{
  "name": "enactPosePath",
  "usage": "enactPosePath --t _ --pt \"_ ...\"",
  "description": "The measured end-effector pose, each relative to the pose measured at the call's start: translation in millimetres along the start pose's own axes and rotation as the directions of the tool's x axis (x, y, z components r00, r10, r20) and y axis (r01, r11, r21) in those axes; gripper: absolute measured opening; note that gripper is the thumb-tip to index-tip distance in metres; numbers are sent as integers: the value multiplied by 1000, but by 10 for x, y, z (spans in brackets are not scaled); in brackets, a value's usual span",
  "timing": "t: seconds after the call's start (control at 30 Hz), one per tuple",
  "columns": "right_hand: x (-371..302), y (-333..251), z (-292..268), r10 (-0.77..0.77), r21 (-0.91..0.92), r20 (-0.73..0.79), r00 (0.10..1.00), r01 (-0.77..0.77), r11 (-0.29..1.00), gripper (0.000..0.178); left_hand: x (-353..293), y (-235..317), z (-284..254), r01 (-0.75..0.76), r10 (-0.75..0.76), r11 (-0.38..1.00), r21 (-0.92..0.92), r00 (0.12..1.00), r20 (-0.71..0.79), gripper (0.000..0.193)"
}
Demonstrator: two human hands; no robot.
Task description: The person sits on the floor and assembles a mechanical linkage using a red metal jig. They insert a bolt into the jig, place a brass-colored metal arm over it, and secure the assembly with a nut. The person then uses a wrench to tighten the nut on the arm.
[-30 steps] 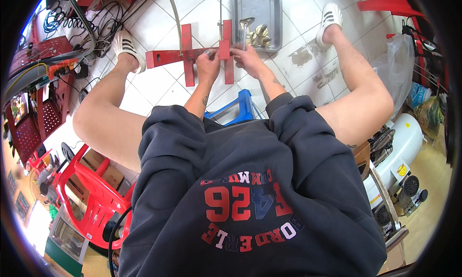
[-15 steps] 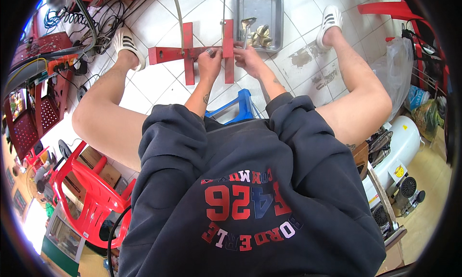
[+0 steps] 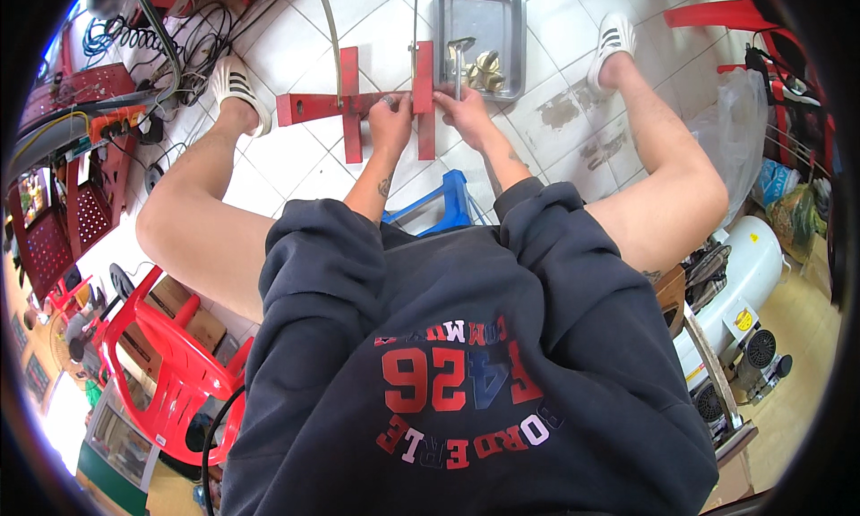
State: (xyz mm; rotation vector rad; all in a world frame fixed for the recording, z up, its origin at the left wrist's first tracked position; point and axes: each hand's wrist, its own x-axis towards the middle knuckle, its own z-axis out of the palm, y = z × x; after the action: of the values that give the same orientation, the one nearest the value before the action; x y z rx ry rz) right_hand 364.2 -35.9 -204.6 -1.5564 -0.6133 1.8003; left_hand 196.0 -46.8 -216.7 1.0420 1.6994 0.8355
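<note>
Right now, both hands meet at the red steel frame (image 3: pixel 352 129) on the tiled floor (image 3: pixel 305 171), between the spread legs. Left hand (image 3: pixel 390 122), fingers bunched narrowly, sits just beside the left edge of the frame's right-hand bar (image 3: pixel 423 77); whatever it pinches is hidden. Across the bar, the right hand (image 3: pixel 467 122) curls in, a slim silver rod (image 3: pixel 459 75) rising at its fingers, grip impossible to tell! Beyond, a metal tray (image 3: pixel 517 41) bears brass-coloured parts (image 3: pixel 486 73); nearer, a blue plastic stool (image 3: pixel 455 201).
</note>
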Motion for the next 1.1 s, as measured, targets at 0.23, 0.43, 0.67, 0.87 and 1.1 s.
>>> enactPosePath --t 0.23,0.43,0.67,0.87,1.1 --pt "479 -349 -397 -251 -180 -369 895 196 964 22 -98 147 -15 5 0 995 97 998 -59 32" --pt "1392 -1011 -1065 -142 -243 -565 812 1 970 38 -104 209 1 -114 123 986 122 990 -67 31" --pt "1638 -894 -1319 -172 -204 -695 698 39 978 38 -28 16 117 -96 99 994 54 994 -49 31" --pt "1009 -173 -977 -285 -200 -629 724 204 958 22 -114 135 67 -160 187 967 198 975 -124 31" --pt "65 100 34 -39 -109 -313 949 5 994 17 -132 140 156 -140 166 974 176 976 -142 35"
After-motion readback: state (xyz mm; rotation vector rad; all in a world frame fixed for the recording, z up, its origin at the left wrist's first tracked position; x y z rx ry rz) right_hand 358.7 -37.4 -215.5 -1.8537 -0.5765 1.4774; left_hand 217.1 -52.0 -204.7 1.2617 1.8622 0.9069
